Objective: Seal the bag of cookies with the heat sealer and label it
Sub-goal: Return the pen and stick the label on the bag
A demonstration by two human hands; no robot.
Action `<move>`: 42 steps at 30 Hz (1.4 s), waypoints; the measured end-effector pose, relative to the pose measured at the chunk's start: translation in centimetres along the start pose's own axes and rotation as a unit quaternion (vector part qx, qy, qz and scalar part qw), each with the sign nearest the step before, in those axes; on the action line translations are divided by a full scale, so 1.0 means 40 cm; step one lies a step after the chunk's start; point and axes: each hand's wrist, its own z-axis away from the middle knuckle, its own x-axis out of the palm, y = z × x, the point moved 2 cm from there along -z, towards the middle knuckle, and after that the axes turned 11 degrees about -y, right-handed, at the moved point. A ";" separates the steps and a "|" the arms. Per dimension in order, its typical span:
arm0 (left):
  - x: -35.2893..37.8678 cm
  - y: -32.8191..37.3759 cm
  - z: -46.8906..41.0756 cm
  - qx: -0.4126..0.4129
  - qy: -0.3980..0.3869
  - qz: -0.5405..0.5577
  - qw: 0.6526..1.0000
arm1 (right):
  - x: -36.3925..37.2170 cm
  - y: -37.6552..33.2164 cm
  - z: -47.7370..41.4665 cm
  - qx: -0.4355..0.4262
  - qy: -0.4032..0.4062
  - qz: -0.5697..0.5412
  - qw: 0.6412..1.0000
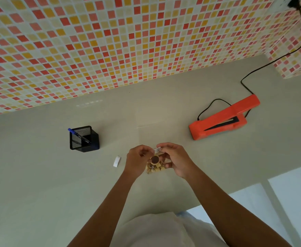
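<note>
So the bag of cookies is up off the grey table, sandwiched right between both hands in the middle of the view. Left hand has its fingers curled round the bag's left side. Right hand pinches a little white label at the bag's top edge, with its lower fingers tucked against the bag's right side. A small white paper strip lies on the table just left of the left hand. The orange heat sealer sits well off to the right, arm lifted, its black cord running up the tiled wall. Further left there's a mesh pen holder with a blue pen in it
</note>
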 end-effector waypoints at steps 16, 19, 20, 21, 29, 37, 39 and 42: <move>0.019 -0.045 -0.144 -0.070 0.025 -0.135 0.988 | -0.067 -0.001 -0.191 -0.068 0.020 0.398 0.915; 0.017 -0.047 -0.153 -0.067 0.026 -0.153 0.986 | -0.068 0.004 -0.200 -0.065 0.023 0.410 0.909; 0.017 -0.044 -0.156 -0.065 0.026 -0.160 0.985 | -0.068 0.002 -0.202 -0.066 0.029 0.415 0.907; 0.017 -0.044 -0.159 -0.064 0.029 -0.165 0.984 | -0.068 0.003 -0.204 -0.066 0.034 0.419 0.905; 0.018 -0.064 -0.160 -0.061 0.050 -0.152 0.985 | -0.060 0.011 -0.205 -0.073 0.045 0.440 0.894; 0.017 -0.066 -0.153 -0.051 0.066 -0.166 0.983 | -0.057 0.012 -0.205 -0.070 0.045 0.443 0.893; 0.019 -0.062 -0.152 -0.050 0.067 -0.174 0.981 | -0.057 0.010 -0.207 -0.071 0.044 0.444 0.892; 0.024 -0.054 -0.148 -0.049 0.074 -0.176 0.980 | -0.055 0.008 -0.209 -0.072 0.044 0.447 0.891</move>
